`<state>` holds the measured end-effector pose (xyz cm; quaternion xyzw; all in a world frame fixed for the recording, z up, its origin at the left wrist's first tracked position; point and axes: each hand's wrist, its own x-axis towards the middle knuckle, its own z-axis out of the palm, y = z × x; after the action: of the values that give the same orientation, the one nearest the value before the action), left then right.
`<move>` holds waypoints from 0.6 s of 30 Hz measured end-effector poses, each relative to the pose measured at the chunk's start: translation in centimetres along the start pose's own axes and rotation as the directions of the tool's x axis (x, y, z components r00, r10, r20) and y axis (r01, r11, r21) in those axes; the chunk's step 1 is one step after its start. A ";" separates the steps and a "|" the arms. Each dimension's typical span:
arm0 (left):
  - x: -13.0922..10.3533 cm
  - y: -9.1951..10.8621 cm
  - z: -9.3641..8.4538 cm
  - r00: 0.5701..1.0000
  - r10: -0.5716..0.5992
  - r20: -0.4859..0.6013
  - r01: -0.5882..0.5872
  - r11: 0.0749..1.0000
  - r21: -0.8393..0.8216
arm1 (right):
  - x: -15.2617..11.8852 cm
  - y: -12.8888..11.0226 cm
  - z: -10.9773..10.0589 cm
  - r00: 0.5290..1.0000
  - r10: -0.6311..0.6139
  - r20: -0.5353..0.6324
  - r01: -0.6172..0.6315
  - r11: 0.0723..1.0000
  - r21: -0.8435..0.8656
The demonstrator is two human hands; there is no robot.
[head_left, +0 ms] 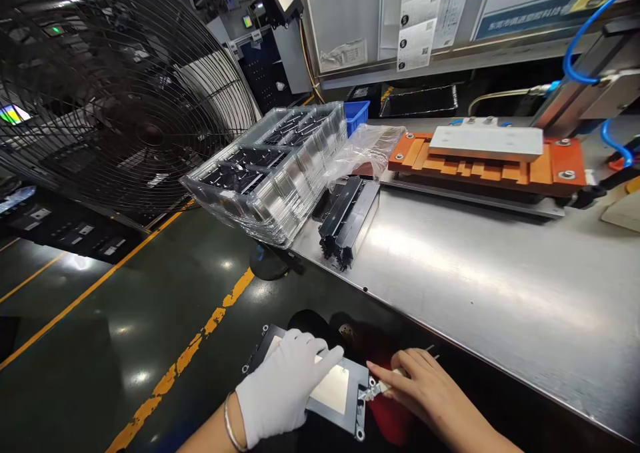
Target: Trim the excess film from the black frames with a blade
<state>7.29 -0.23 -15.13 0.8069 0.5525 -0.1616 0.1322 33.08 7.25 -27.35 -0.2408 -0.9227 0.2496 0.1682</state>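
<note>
My left hand (287, 388), in a white glove, grips a flat black plastic part with a pale metal plate (331, 392) set in its face. Small round eyelets sit at the part's corners. My bare right hand (423, 383) is closed around a small pliers-like tool (373, 392), whose metal head meets the part's right end. Fingers cover most of the tool, so its exact kind is unclear. Both hands are low in the view, in front of the bench edge and over my lap.
On the steel bench (480, 260) lie stacked black parts (350, 216) beside clear plastic trays (280, 166) of black pieces. An orange fixture with a white block (485, 141) stands behind. A large fan (150, 130) is at left; a blue bin (356, 114) sits farther back.
</note>
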 end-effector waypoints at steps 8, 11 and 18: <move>-0.1 1.0 1.7 0.983 -0.179 -0.041 0.176 0.982 -0.066 | -0.8 -2.0 -0.9 0.903 0.319 0.286 -0.413 0.825 0.385; 0.4 1.9 2.7 0.951 -0.300 -0.073 0.296 0.954 -0.054 | -0.5 -3.8 -1.5 0.743 0.404 0.533 -0.667 0.515 0.539; 0.9 2.8 3.8 0.914 -0.372 -0.164 0.353 0.926 -0.134 | 0.2 -4.9 -0.1 0.698 0.431 0.572 -0.716 0.411 0.563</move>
<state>9.76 -1.95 -18.90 0.6943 0.7099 -0.0790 0.0886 31.19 3.66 -24.57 -0.4074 -0.6000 0.6885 -0.0070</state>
